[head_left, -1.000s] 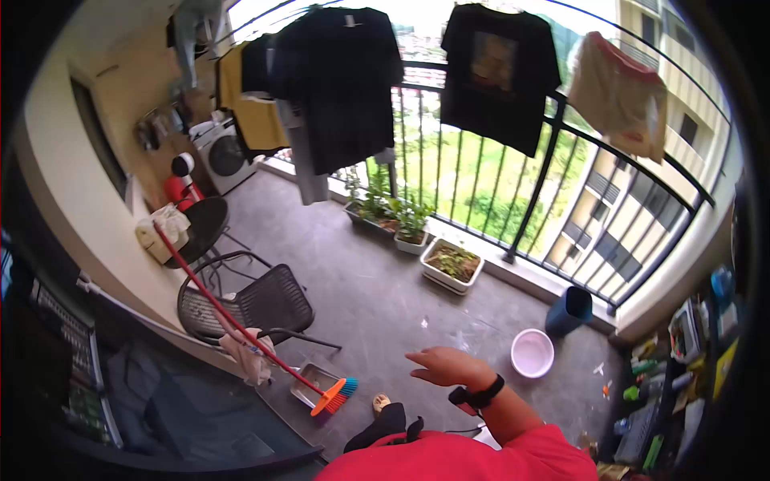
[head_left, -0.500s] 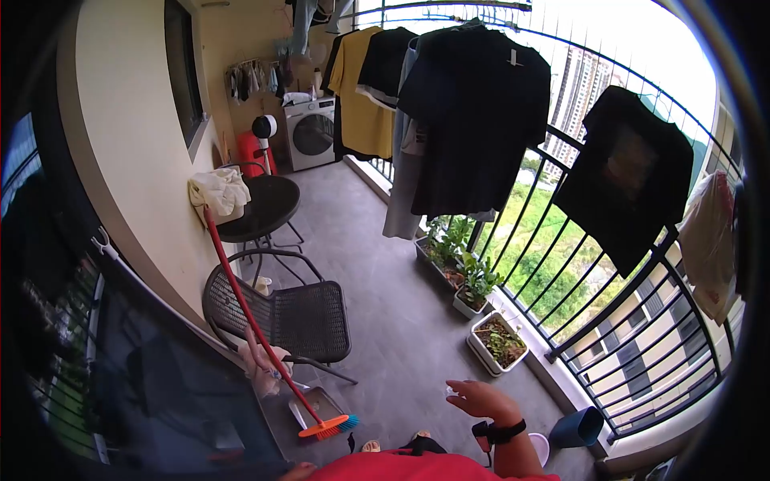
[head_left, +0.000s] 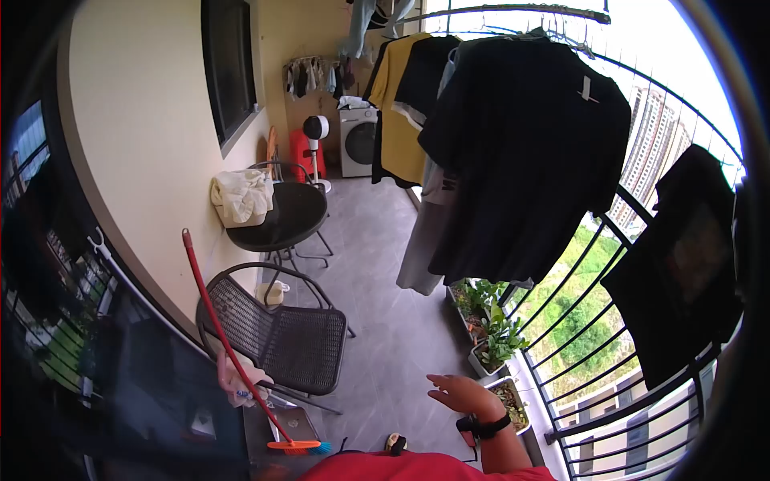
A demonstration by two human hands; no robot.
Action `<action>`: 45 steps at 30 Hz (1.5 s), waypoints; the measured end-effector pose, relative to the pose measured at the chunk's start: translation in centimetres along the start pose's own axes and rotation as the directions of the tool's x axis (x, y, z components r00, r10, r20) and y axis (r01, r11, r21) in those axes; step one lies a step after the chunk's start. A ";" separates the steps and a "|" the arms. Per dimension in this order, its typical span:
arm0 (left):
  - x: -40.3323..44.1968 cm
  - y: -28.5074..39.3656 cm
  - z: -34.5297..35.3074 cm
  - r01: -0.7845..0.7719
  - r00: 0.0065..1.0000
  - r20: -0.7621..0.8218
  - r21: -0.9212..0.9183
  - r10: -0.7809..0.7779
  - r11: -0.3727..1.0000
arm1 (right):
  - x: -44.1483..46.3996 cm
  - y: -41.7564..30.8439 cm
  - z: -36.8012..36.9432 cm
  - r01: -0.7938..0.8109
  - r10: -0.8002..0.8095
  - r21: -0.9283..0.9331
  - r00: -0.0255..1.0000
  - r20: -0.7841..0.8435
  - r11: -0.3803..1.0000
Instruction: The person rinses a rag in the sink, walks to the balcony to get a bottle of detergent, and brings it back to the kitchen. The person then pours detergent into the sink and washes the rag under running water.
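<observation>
My right hand (head_left: 467, 397) is held out over the grey floor, its fingers stretched and nothing in them. A dark band (head_left: 484, 426) circles that wrist, and beside it shows a small red and black object with a dark cord, whose kind I cannot make out. Nearest to this hand is a white planter (head_left: 510, 403) with low plants, partly hidden behind the forearm. My left hand is out of sight. At the lower left, a red-handled broom (head_left: 220, 329) with an orange and blue head leans across a dustpan (head_left: 295, 421).
A black wicker chair (head_left: 298, 349) and a round dark table (head_left: 289, 216) with a pale cloth bag (head_left: 241, 196) stand along the left wall. Dark shirts (head_left: 521, 160) hang at the right by the railing (head_left: 573, 313). A washing machine (head_left: 358, 144) is at the far end.
My view has shifted forward and to the left. The chair and table look nearer, and the hanging shirts appear larger. My right hand stays outstretched; my left hand has dropped out of view.
</observation>
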State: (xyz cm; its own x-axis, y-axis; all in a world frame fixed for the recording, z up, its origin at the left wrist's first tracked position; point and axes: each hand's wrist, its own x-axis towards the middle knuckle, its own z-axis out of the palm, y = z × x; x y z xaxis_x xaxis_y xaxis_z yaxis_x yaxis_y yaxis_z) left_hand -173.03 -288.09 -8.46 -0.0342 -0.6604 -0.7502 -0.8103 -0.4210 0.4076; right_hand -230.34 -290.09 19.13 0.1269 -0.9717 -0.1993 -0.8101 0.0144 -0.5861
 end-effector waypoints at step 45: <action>29.6 26.2 -2.4 0.212 0.971 -0.046 -0.296 -0.235 0.932 | 61.8 -2.7 -18.4 0.598 -0.597 0.185 0.620 0.510 0.779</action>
State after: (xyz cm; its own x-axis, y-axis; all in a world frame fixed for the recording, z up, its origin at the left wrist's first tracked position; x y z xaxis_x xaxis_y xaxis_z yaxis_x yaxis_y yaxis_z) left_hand -193.84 -320.17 -18.75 0.1846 -0.5708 -0.8001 -0.5892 -0.7158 0.3747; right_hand -230.83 -354.51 22.82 0.8539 -0.4905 -0.1740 -0.4496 -0.5267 -0.7214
